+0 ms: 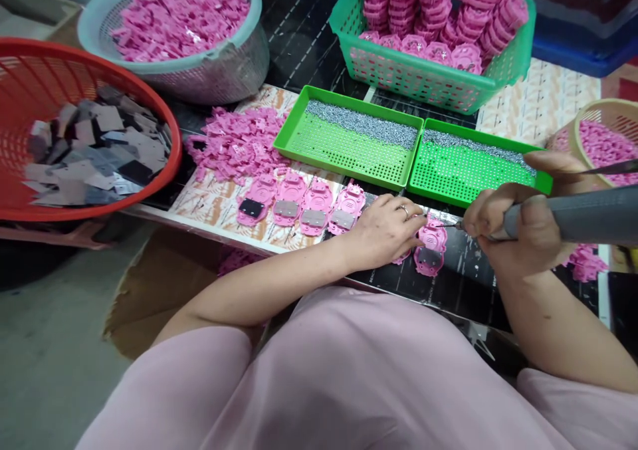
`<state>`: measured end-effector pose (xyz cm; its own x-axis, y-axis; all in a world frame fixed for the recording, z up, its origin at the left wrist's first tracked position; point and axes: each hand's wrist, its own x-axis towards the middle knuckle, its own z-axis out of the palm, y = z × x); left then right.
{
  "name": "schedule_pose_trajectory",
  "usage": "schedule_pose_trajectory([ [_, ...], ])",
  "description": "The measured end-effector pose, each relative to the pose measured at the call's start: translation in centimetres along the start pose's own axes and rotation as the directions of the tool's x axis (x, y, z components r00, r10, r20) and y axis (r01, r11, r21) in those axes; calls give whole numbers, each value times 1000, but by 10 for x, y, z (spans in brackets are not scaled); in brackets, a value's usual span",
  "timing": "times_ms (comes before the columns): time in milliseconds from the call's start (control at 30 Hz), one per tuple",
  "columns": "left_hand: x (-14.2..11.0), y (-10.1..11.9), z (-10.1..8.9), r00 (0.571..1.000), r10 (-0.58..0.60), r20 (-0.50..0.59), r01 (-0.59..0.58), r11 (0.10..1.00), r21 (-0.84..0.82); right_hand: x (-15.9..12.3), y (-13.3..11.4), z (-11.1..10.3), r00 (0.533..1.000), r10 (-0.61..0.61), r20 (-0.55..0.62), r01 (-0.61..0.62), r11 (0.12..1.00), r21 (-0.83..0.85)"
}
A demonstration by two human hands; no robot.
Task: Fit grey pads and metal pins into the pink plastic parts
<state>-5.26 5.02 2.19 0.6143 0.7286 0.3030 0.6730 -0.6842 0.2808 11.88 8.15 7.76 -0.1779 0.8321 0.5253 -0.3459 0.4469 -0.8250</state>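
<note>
My left hand (386, 227) lies on the bench edge, fingers curled down onto a pink plastic housing (431, 247) and holding it in place. My right hand (518, 221) is wrapped round a grey electric screwdriver (573, 216), its thin tip touching the top of that housing. To the left of my left hand lies a row of several pink housings (299, 204), each with a grey or dark plate set in it.
Two green perforated trays (349, 147) of small silver screws sit behind my hands. A loose pile of pink parts (239, 141), a grey colander (209, 71) of pink pieces, a red basket (30, 78) of grey plates, a green basket (423, 78) of stacked housings and a tan basket (608, 114) surround them.
</note>
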Motion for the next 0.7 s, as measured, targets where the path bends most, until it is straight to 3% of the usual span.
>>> schedule_pose_trajectory([
  [167, 0, 6, 3, 987, 122, 106, -124, 992, 16, -2, 4, -4, 1000, 22, -22, -23, 999, -35],
  [367, 5, 6, 11, 960, 163, 227, -171, 985, 14, 1, 12, -5, 996, -41, 79, 44, 998, -34],
  [500, 7, 6, 13, 958, 162, 238, -173, 985, 26, 0, 22, -11, 978, -34, 205, 39, 999, -23],
  [700, 6, 7, 13, 963, 170, 210, -177, 984, 11, 14, 9, -10, 968, 33, 248, -30, 999, -15],
])
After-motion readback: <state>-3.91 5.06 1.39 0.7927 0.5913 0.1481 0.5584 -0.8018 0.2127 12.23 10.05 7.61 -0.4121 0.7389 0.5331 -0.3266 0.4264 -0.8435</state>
